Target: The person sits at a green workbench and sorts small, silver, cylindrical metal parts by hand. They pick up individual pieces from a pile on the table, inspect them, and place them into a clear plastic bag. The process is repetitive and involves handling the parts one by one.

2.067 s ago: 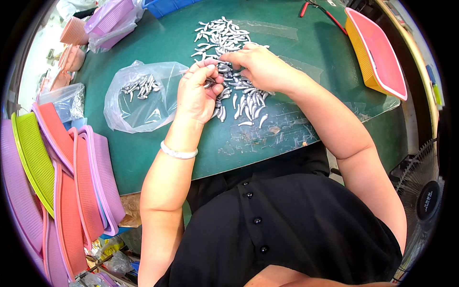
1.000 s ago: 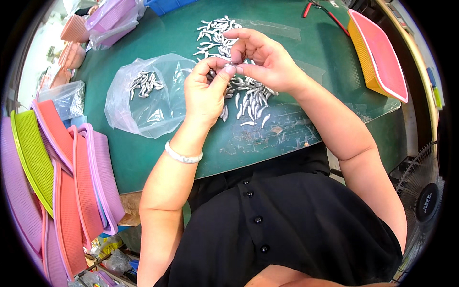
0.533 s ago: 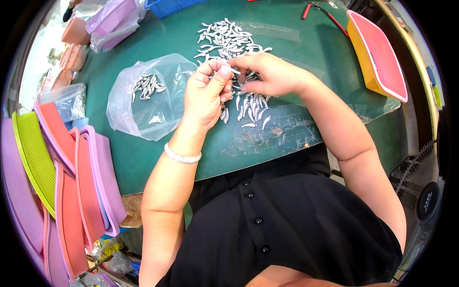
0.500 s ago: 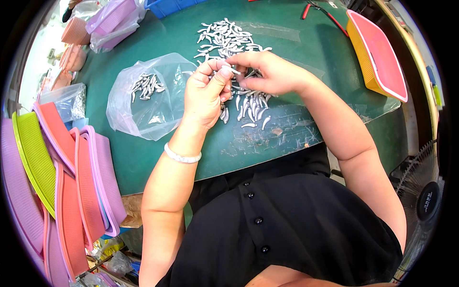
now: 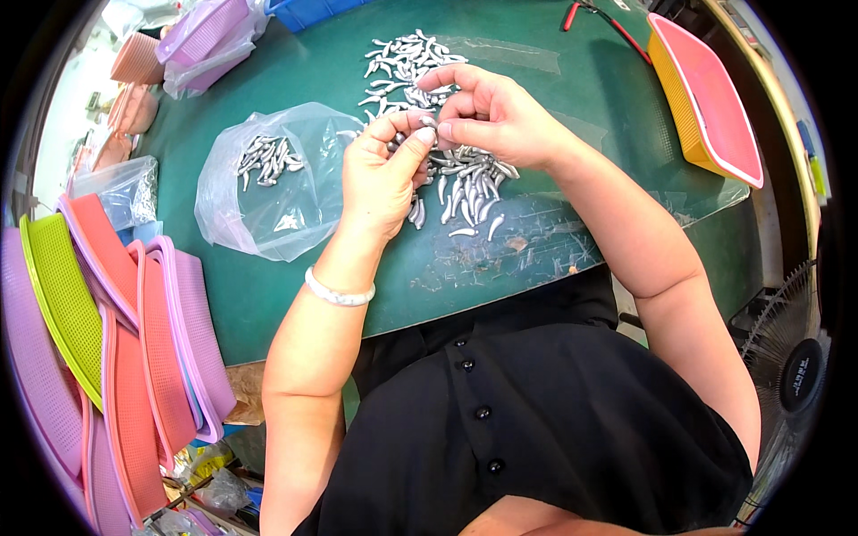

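Note:
Between the thumb and fingertips of my left hand [image 5: 380, 170], a small silver curved, tapered piece [image 5: 428, 122] is pinched above the table. My right hand [image 5: 505, 121] is close on its right; the thumb tip reaches the piece's end, while the index finger is stretched out and apart from the thumb. Under and around both hands spreads a pile of the same silver pieces [image 5: 474, 183], reaching to the far side. On the left, a clear plastic bag [image 5: 223, 210] lies with its mouth toward my left hand and a heap of such pieces [image 5: 268, 159] in it.
Stacked purple, pink and green baskets [image 5: 192, 313] crowd the left edge. A yellow-and-pink basket [image 5: 670, 80] stands at the far right, beside red-handled pliers [image 5: 617, 29]. A blue crate [image 5: 313, 11] is at the back. A fan [image 5: 786, 357] stands at lower right.
My right hand has lifted slightly, its index finger moving up and away from the thumb. The piece in my left hand has turned and shows less of its length.

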`<state>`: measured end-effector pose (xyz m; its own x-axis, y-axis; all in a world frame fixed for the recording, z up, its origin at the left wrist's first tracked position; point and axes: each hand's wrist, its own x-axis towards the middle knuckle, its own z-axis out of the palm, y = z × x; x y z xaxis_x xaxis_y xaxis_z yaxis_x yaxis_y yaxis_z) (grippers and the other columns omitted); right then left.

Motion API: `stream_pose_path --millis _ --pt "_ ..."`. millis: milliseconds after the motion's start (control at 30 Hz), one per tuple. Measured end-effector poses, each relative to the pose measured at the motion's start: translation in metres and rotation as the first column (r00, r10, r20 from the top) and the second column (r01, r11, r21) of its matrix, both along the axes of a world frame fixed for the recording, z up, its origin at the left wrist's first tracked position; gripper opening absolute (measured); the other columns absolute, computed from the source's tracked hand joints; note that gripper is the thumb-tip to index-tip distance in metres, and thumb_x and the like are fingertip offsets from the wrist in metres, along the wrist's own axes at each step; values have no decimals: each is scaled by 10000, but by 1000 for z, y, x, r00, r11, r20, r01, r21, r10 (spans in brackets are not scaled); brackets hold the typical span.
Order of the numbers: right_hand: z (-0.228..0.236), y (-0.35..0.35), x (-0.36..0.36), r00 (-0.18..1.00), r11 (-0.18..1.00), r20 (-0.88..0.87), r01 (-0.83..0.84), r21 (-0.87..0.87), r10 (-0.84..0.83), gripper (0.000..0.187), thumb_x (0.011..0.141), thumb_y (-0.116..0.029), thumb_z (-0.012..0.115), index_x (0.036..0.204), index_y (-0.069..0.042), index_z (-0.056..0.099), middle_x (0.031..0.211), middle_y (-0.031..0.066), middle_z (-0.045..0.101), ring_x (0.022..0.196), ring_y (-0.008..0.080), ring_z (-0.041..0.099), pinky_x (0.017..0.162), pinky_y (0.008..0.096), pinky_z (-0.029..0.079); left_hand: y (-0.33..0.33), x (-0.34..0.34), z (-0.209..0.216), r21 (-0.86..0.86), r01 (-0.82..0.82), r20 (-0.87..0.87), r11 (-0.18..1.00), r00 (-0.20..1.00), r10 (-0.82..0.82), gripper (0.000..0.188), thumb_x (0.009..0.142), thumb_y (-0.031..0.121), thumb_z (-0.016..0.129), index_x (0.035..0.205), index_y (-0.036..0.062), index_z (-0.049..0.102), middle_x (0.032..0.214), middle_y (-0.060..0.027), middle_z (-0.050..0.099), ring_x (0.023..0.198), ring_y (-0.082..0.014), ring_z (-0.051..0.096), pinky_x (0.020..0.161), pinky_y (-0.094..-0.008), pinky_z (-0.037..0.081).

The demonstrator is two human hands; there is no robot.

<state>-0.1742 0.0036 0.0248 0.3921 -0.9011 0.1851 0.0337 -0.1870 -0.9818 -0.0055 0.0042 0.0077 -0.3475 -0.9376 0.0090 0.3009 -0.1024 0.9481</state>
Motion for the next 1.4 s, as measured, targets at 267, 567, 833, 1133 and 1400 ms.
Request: stream_pose_path --millis 267,567,833,1133,1400 --pt "-3 0 0 1000 1000 -14 -12 18 12 431 789 -2 525 1197 21 387 737 18 562 709 75 543 668 203 439 2 0 0 43 -13 28 999 1000 12 109 828 98 584 928 56 578 691 30 541 557 -33 454 452 -146 330" --pt "-4 -1 0 997 999 -67 27 -27 -29 400 796 -8 529 1179 18 415 774 9 556 740 65 524 687 196 425 1 0 -1 47 -23 50 999 999 21 88 824 118 594 890 63 575 677 34 536 544 -30 446 449 -147 321" --pt "-7 -5 0 995 983 72 87 -161 -76 366 768 26 554 1123 17 465 797 19 571 746 68 526 685 217 431 2 0 0 24 -26 107 999 994 23 84 819 115 605 877 62 579 656 40 533 513 -25 434 439 -148 313" --pt "-4 -4 -1 994 990 104 54 -129 -41 399 748 39 571 1130 32 457 816 34 572 770 85 539 701 226 438 1 -1 -7 -219 -34 181 975 981 75 87 820 77 596 890 28 580 661 52 523 505 -14 408 437 -154 294" --pt "-5 -4 -4 986 992 166 -49 115 30 509 750 -18 584 1224 -20 400 858 23 544 769 70 504 689 201 410 -1 -1 -8 -525 -62 252 849 941 225 48 775 25 607 816 2 602 710 5 528 581 -45 451 516 -185 366"
